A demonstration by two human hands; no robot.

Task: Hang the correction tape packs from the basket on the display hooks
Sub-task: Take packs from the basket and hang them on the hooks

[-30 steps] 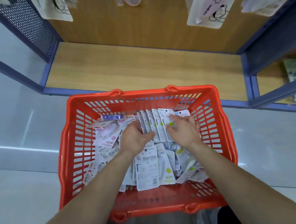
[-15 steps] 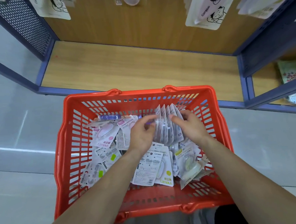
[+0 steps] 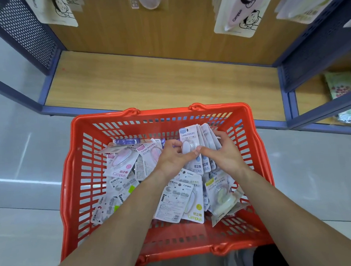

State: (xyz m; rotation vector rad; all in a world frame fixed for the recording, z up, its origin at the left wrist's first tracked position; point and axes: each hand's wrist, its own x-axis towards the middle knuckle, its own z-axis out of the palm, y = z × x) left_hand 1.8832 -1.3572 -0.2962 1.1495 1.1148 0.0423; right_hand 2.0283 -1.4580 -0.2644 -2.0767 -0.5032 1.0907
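Both hands — left hand (image 3: 172,157), right hand (image 3: 222,153) — grasp a fanned stack of correction tape packs (image 3: 195,140) inside the red basket (image 3: 71,179), above loose packs (image 3: 180,201).

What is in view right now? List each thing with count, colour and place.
basket: one, red, on the floor in front of the shelf
held stack: several packs, white with blue print, fanned upright at the basket's far right
loose packs: many, white with pink, grey or green accents, lying across the basket bottom
shelf: one, wood board in a blue frame, beyond the basket
hanging packs: at least four, white or cream, on the back panel at the top
floral item: one, green and pink, in the right side compartment
floor: pale grey, around the basket
left hand: pinches the held stack
right hand: grips the held stack
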